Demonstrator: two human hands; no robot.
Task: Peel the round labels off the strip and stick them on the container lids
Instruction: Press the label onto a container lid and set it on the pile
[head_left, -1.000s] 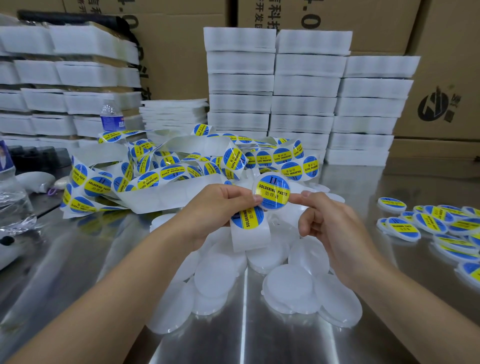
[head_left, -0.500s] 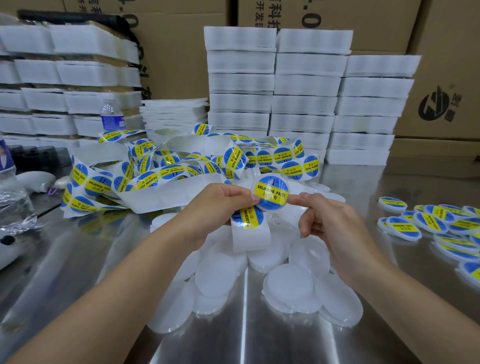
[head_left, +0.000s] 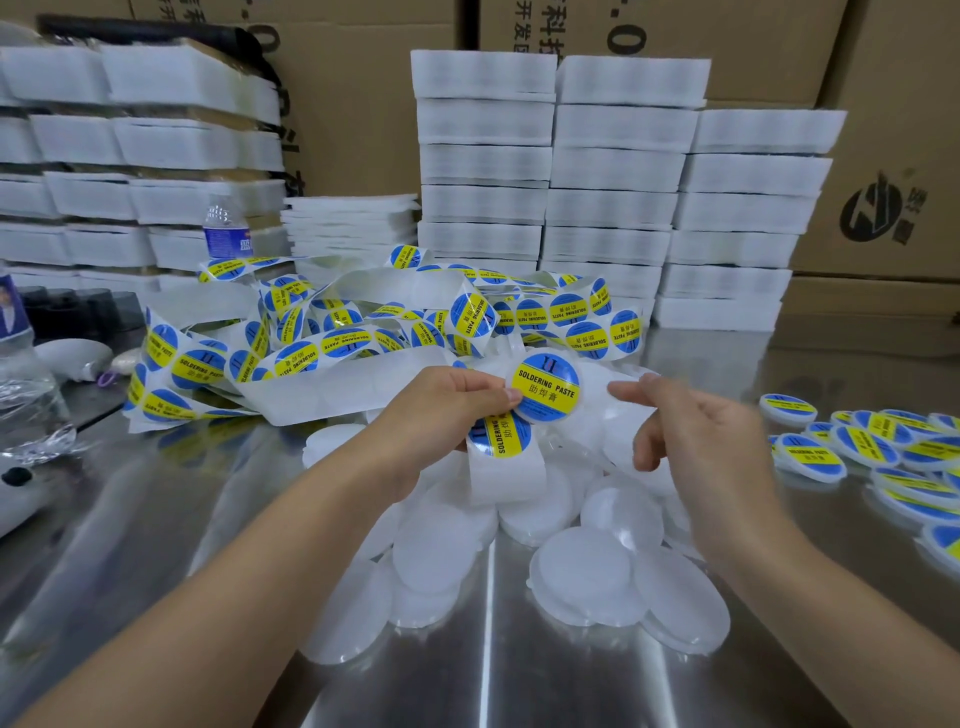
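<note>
**Head view: labelled lid pinched in left hand, right hand loose beside it**

Pinched the labelled lid at its left rim between left thumb and fingertips, face up, printed SOLDERING PASTE. Held in the same hand the end of the label strip, with one blue-and-yellow label on it just below the lid and partly tucked behind it.

Hovered the right hand just right of the lid, apart from it, index finger stretched toward the rim, other fingers loosely curled, gripping nothing.

Worked directly above a heap of plain white lids spread over the steel table. Had bare table toward the near edge, between the forearms, and more at far left. Was hemmed in behind by the tangled strip pile, touching the heap, and further back by stacks of white trays against cardboard boxes.

Showed a cluster of finished lids flat on the table at far right, well apart from the held lid and near the right wrist. Showed a water bottle at back left.
</note>
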